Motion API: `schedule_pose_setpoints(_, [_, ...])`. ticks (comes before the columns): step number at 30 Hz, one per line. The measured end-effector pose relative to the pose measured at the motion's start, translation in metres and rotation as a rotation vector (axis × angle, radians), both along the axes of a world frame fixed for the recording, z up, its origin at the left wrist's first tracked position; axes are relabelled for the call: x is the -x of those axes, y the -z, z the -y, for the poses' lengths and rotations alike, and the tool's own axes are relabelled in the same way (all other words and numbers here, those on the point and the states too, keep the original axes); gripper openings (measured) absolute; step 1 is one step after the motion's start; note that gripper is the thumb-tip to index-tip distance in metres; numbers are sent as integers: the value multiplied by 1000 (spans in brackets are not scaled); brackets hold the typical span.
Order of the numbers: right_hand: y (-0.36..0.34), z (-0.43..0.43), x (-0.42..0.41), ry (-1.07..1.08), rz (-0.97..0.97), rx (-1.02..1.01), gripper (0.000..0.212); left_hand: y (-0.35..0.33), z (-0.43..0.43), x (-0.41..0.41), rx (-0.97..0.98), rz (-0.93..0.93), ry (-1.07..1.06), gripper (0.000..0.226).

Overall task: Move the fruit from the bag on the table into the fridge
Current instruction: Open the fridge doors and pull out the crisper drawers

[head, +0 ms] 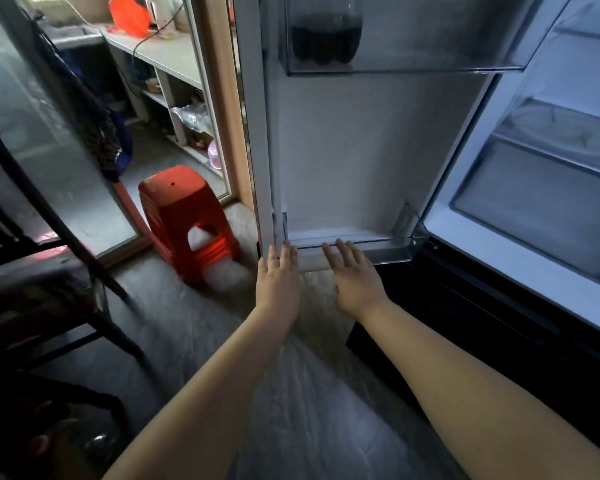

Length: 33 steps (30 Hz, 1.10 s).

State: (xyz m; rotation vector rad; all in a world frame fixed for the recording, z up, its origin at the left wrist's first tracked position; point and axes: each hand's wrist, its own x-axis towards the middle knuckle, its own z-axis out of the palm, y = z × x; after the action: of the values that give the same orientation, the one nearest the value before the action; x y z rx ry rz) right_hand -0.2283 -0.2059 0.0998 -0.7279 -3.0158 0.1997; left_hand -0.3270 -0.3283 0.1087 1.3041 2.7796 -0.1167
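head | left hand [279, 276], right hand [356, 277] flat | at fridge door bin [394, 251]

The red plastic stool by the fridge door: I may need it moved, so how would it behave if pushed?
Probably light: the red plastic stool looks hollow, with cut-out sides. It would likely slide on the smooth floor, though a high push might tip it.

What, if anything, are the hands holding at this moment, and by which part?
Nothing is held. The left hand and the right hand are open, fingers straight, fingertips at the front rim of the fridge door's lower shelf.
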Motion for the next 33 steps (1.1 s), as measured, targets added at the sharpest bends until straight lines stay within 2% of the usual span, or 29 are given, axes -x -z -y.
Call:
schedule_pose_setpoints(3, [2,0,6,1,8,-38,75,-2,-4,7,-4,19,-9,73])
schedule_pose_setpoints(8, [6,-3,1,-26,87,-81,83,8,-5,-1,23,-51,-35,75])
schedule_pose_setpoints(13, [-6,-13,1,-96,96,-6,81,-2,-10,-6,-4,-3,-68,68])
schedule_pose_setpoints(17, [-22,-25,-31,-107,40,22,74,-12,-15,-22,-103,14,-76,81])
schedule_pose_setpoints(21, [-42,-44,-91,53,9,-40,76,-26,-46,-62,-260,24,149,77])
schedule_pose_setpoints(29, [-75,-84,-231,399,-77,-120,75,-36,-140,-173,-252,66,541,73])
schedule_pose_setpoints(33, [-73,-96,-273,501,-84,-149,74,-29,-168,-204,-249,67,651,73])
